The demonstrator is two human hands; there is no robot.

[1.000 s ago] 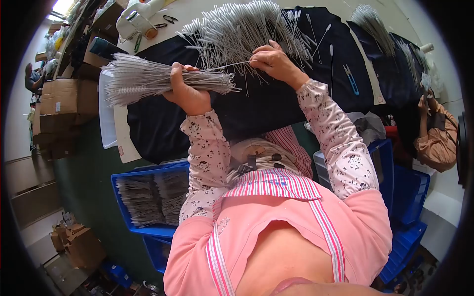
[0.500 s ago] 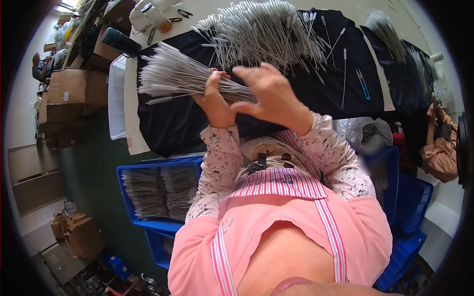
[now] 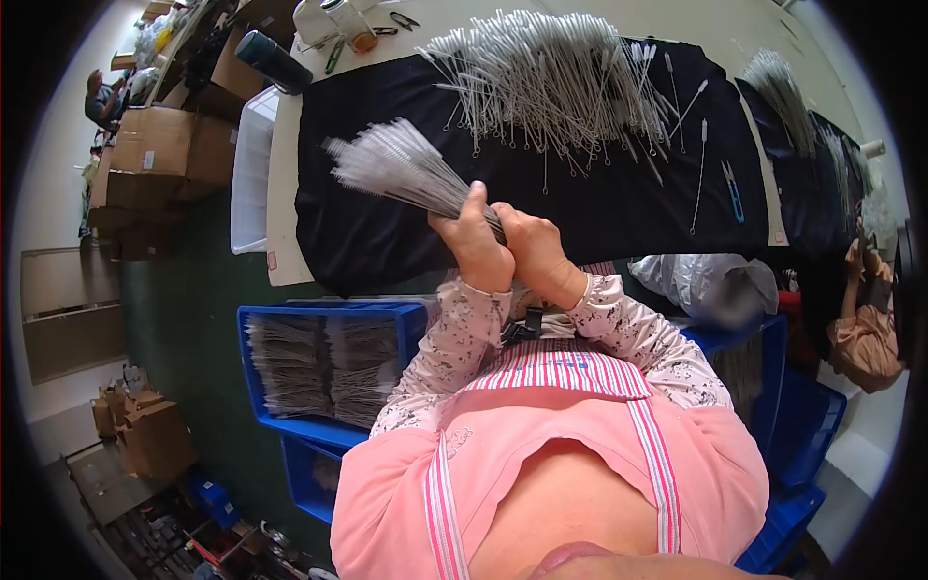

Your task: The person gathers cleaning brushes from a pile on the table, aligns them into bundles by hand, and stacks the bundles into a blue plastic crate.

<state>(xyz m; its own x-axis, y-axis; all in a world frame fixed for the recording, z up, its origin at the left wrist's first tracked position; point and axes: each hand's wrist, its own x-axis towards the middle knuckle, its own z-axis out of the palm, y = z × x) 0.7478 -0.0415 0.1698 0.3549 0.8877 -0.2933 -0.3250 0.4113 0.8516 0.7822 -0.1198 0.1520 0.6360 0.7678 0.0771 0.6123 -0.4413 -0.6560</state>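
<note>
Over the near part of the black cloth point(image 3: 387, 232), my left hand point(image 3: 476, 242) is wrapped round a bundle of thin wire brushes point(image 3: 401, 169), whose white bristle ends fan out to the upper left. My right hand point(image 3: 539, 253) closes round the lower, looped end of the same bundle, touching my left hand. Those loop ends are mostly hidden by my fingers. Beyond, a large heap of similar brushes point(image 3: 551, 82) lies on the cloth. A few single brushes point(image 3: 701, 174) and blue-handled snips point(image 3: 735, 193) lie to its right.
Blue crates point(image 3: 333, 420) of brushes stand below the table at left, more blue crates point(image 3: 807, 425) at right. A white bin point(image 3: 253, 174), dark bottle point(image 3: 274, 60) and glass jar point(image 3: 350, 24) are at the left end. Another person point(image 3: 865, 333) sits at far right.
My right hand has come from the heap to the bundle's looped end and closed there. The bundle has drawn nearer my body and tilted more steeply. The camera view has shifted.
</note>
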